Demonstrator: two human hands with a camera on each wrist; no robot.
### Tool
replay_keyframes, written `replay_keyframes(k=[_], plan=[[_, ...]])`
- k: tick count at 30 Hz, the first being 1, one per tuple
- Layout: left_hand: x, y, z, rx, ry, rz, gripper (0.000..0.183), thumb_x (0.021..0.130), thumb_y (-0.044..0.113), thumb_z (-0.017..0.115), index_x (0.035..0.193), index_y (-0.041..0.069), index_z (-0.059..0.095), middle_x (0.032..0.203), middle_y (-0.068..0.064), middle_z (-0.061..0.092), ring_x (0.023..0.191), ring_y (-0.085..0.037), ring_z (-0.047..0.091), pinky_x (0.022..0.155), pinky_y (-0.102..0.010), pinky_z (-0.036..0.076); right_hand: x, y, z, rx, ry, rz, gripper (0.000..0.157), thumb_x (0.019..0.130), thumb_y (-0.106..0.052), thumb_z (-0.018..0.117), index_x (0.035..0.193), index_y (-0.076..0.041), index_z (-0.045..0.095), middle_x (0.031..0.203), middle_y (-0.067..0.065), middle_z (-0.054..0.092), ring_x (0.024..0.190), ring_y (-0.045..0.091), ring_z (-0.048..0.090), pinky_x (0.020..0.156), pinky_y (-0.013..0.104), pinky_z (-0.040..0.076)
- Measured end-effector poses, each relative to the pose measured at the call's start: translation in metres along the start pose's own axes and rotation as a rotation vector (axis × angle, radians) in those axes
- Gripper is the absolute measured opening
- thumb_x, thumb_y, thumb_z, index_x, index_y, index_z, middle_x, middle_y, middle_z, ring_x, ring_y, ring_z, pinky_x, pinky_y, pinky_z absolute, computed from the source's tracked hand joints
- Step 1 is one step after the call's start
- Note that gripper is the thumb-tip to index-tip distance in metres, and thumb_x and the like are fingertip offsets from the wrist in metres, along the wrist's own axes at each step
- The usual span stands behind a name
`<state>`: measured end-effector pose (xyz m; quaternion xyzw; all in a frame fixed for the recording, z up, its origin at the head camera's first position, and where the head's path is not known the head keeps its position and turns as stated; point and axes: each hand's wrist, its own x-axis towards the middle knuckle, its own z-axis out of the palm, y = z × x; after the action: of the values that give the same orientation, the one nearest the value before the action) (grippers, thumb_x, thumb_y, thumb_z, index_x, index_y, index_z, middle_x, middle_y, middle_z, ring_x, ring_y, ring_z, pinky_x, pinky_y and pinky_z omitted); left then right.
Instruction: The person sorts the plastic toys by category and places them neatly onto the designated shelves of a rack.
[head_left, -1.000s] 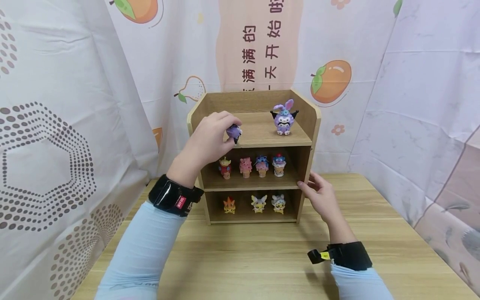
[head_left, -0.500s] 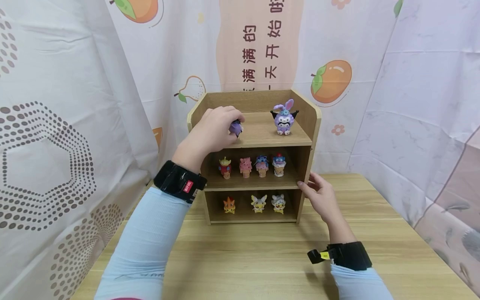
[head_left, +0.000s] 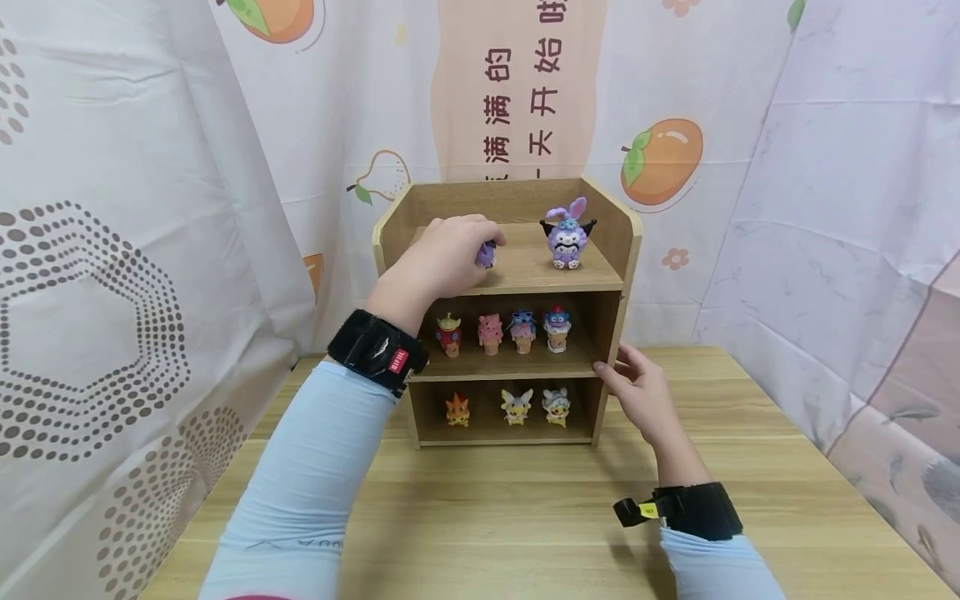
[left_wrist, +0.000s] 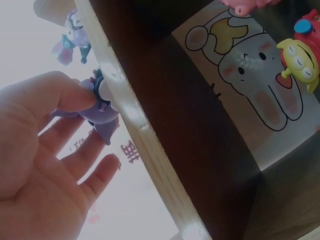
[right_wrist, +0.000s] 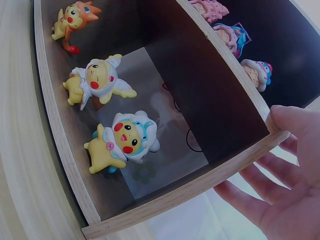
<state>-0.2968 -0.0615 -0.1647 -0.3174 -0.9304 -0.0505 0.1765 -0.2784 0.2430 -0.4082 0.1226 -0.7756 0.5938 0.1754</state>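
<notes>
My left hand (head_left: 442, 257) pinches a small purple figurine (left_wrist: 102, 116) between thumb and fingers, at the top shelf of a wooden display rack (head_left: 633, 242). The fingers cover much of it; in the left wrist view it sits right by the board's front edge, and I cannot tell whether it touches the board. Farther right on that shelf sits another purple figurine with bunny ears (head_left: 567, 242). My right hand (head_left: 645, 396) holds the rack's right side panel, thumb on the front edge and fingers along the outer face, as the right wrist view (right_wrist: 295, 170) shows.
Ice-cream-cone figurines, among them a pink one (head_left: 491, 333), line the middle shelf. Below stand an orange figurine (head_left: 457, 410) and two yellow ones in pale hoods, one a Pikachu figurine (right_wrist: 122, 142). The rack stands on a wooden table (head_left: 495, 517) before a printed curtain (head_left: 315, 133).
My left hand has moved slightly right and inward over the top shelf with the purple figurine. My right hand stays on the side panel.
</notes>
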Motion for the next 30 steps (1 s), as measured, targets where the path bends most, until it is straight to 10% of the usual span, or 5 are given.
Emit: replay_keyframes(k=[16, 23, 30], plan=[[0.002, 0.002, 0.005, -0.060, -0.052, -0.028, 0.037, 0.104, 0.009, 0.053, 0.139, 0.016, 0.061, 0.138, -0.005, 0.061, 0.131, -0.022, 0.053, 0.113, -0.039, 0.039, 0.001, 0.002, 0.000, -0.008, 0.004, -0.012, 0.055, 0.100, -0.023, 0.069, 0.149, -0.005, 0.051, 0.136, 0.024, 0.058, 0.125, 0.040, 0.055, 0.079, 0.023, 0.058], [-0.003, 0.004, 0.003, -0.011, 0.052, -0.039, 0.044, 0.099, 0.013, 0.058, 0.143, 0.013, 0.056, 0.141, -0.006, 0.058, 0.127, -0.024, 0.055, 0.106, -0.042, 0.044, 0.000, 0.001, 0.001, 0.002, 0.000, -0.014, 0.056, 0.100, -0.024, 0.069, 0.150, -0.007, 0.051, 0.136, 0.023, 0.058, 0.124, 0.039, 0.056, 0.079, 0.023, 0.058], [-0.006, 0.011, -0.001, -0.061, 0.149, -0.212, 0.047, 0.093, 0.017, 0.061, 0.139, 0.009, 0.056, 0.135, -0.008, 0.058, 0.106, -0.023, 0.056, 0.095, -0.040, 0.049, 0.001, 0.002, 0.001, -0.001, 0.008, -0.011, 0.055, 0.100, -0.024, 0.069, 0.148, -0.005, 0.051, 0.135, 0.023, 0.059, 0.123, 0.039, 0.056, 0.079, 0.023, 0.058]])
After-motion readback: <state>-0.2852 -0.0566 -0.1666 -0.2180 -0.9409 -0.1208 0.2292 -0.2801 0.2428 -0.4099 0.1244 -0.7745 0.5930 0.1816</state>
